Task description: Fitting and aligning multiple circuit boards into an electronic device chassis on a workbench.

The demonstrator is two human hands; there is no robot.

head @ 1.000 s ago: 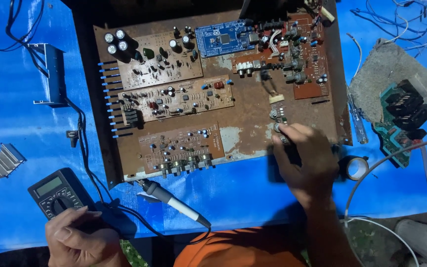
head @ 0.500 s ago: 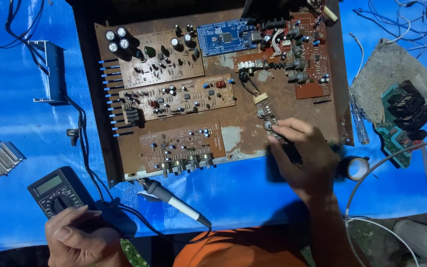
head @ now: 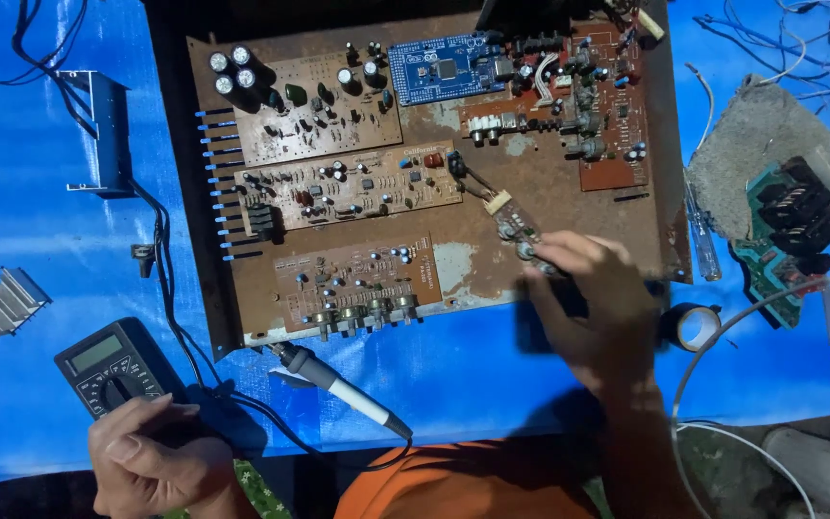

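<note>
A rusty metal chassis (head: 453,264) lies on a blue tarp and carries several brown circuit boards and one blue board (head: 444,69). My right hand (head: 593,312) rests on the chassis's lower right part, its fingers closed around a small narrow board (head: 516,226) that is joined by wires to the middle board. My left hand (head: 151,461) lies at the bottom left, fingers curled on the lower edge of a dark multimeter (head: 112,365). A soldering iron (head: 343,389) with a white handle lies on the tarp between my hands.
A finned metal heatsink (head: 7,300) and a blue metal bracket (head: 103,135) lie left. A black tape roll (head: 694,327), a screwdriver (head: 701,235), a grey cloth (head: 761,149) and a green board with black parts (head: 794,235) are right. Loose wires (head: 780,38) trail top right.
My right hand has slid left and slightly down along the chassis, and the small wired board has shifted left with it. My left hand stays by the multimeter.
</note>
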